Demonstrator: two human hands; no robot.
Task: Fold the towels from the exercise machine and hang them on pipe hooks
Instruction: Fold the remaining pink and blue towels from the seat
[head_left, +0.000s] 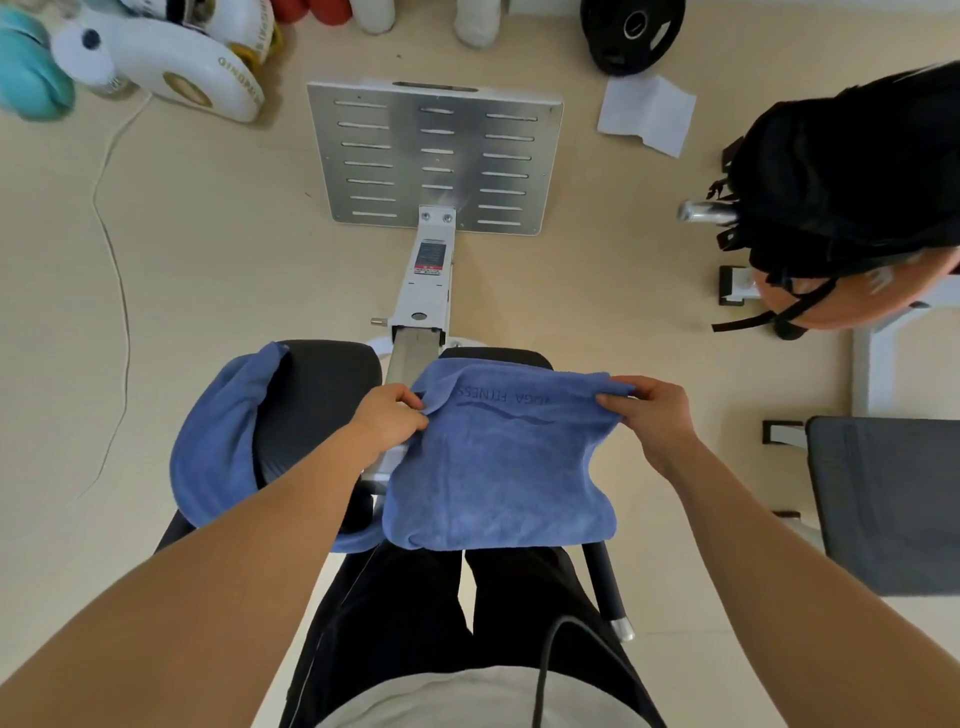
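A blue towel (498, 462) with dark lettering lies over the right black pad of the exercise machine. My left hand (389, 418) pinches its upper left corner, and my right hand (652, 415) pinches its upper right corner. A second blue towel (213, 447) is draped over the left black pad (311, 405), apart from both hands. The machine's white beam (423, 286) runs away from me to a slotted metal footplate (434, 156). No pipe hooks are in view.
A black backpack (847, 187) hangs on equipment at the right, above an orange ball (810, 301). A grey padded bench (888, 499) stands at the right edge. A white paper (647, 111), a black weight plate (631, 31) and a thin cable (111, 249) lie on the beige floor.
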